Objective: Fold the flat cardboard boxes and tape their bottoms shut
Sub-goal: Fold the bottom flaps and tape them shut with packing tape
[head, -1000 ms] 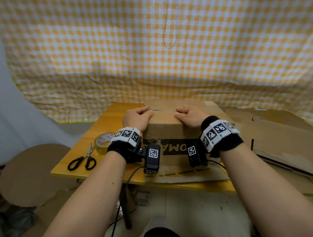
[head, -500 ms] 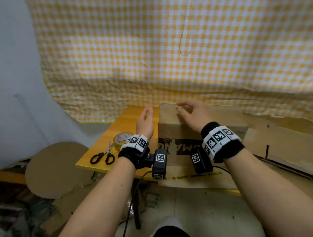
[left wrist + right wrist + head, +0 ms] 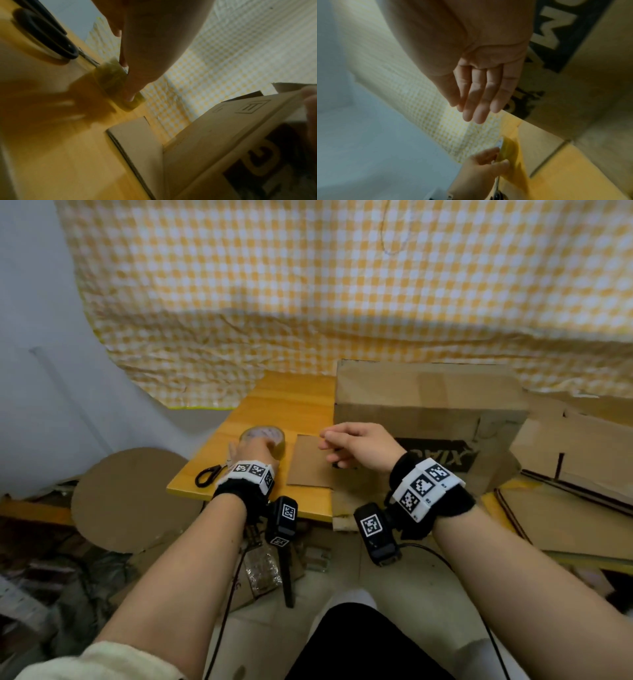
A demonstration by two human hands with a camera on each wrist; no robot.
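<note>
The left hand [image 3: 251, 451] grips the tape roll [image 3: 263, 437] on the table [image 3: 291, 395], beside the scissors [image 3: 209, 474]. The right hand [image 3: 359, 445] hovers empty, fingers straight, before the folded box [image 3: 428, 409] standing at the table's right.

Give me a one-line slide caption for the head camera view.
Left hand grips the tape roll on the table while the open right hand hovers beside the folded box.

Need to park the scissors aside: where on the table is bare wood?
Bare wood lies behind the tape roll, between checked cloth and folded box. The front-left corner is crowded: scissors, left hand on the tape, a flat flap.
</note>
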